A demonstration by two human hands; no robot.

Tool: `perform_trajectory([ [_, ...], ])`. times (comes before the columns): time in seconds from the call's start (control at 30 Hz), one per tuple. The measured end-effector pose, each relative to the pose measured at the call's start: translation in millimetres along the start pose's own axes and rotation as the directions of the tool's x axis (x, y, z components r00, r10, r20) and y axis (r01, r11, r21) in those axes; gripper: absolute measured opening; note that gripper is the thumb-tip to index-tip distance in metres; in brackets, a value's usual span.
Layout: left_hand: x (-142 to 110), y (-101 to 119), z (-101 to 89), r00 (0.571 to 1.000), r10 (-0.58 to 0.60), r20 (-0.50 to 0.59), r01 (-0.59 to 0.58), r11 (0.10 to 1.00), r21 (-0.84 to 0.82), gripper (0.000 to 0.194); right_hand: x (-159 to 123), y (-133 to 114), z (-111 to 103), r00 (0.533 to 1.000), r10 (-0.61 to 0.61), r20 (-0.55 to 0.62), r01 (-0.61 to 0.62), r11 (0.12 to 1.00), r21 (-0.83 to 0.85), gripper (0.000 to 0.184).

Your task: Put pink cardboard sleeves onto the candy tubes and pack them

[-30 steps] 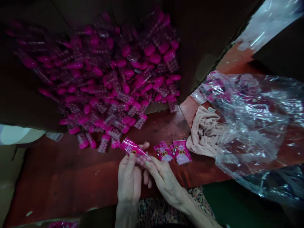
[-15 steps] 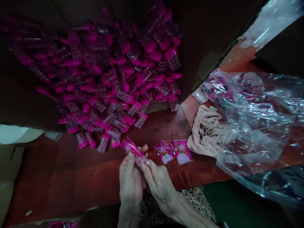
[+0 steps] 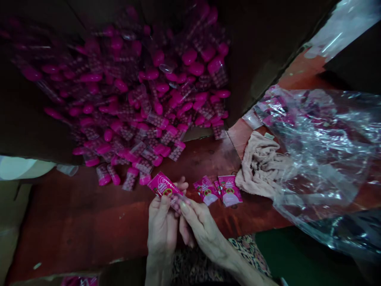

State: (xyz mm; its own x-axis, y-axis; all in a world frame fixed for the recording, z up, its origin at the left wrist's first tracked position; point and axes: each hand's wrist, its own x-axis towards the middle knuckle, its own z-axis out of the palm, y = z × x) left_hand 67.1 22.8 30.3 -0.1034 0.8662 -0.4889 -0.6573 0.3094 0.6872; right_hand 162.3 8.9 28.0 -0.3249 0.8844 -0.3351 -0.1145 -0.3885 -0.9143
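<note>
A small clear candy bottle with pink balls inside is held low over the table front, a printed pink sleeve around its upper left part. My left hand is closed on the sleeved part, thumb on top. My right hand grips the bottle's lower right end between thumb and fingers. Whether the sleeve covers the cap cannot be made out. Right of my hands, several flat pink sleeves lie on the table.
Pink-capped candy bottles spill from a dark open cardboard box onto the reddish table. A crumpled beige cloth lies at the right, beside a clear plastic bag with pink sleeves. A white round object is at far left.
The sleeve now looks flatter and wider toward me, its top end slightly further left. My right thumb has shifted on the bottle's end, and more pink balls show between my hands.
</note>
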Motion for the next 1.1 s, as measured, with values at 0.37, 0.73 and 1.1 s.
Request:
perform_trajectory([
  [0.37, -2.3, 0.5, 0.2, 0.999, -0.046, -0.008, 0.047, 0.994, 0.094, 0.024, 2.3, 12.5, 1.1, 0.967, -0.237, -0.095, 0.189, 0.914, -0.359, 0.035],
  [0.73, -1.7, 2.2, 3.3, 0.998, -0.022, -0.06, 0.026, 0.998, 0.06, 0.022, -3.5, 16.4, 6.6, 0.967, -0.168, -0.19, 0.101, 0.942, -0.32, 0.044],
  [1.1, -10.5, -1.3, -6.0, 0.998, -0.045, -0.051, 0.05, 0.994, 0.099, 0.024, -2.8, 18.6, 12.7, 0.974, -0.173, -0.143, 0.131, 0.955, -0.267, 0.034],
])
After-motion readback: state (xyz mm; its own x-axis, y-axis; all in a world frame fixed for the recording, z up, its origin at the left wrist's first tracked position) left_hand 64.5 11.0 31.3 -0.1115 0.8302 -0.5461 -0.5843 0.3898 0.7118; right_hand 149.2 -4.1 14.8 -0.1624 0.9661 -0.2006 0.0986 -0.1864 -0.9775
